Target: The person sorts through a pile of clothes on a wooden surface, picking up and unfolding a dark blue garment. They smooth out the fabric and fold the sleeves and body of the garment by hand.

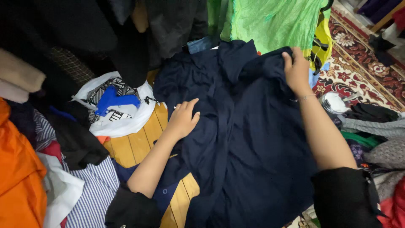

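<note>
1. White plastic bag (122,120) on wooden table (135,145), left of centre; blue plastic tagging gun (113,100) and black-white patterned cloth sit on its open top.
2. Navy garment (236,139): soft, matte, creased, spread flat over table centre.
3. Left hand (183,119): fingers spread flat, palm pressed on garment's left part, gripping nothing.
4. Right hand (296,69): fingers curled, pinching garment's upper right edge.
5. Green crinkly fabric (270,21) behind; orange cloth (19,177), striped shirt (93,190) left; patterned red rug (363,71) right.
</note>
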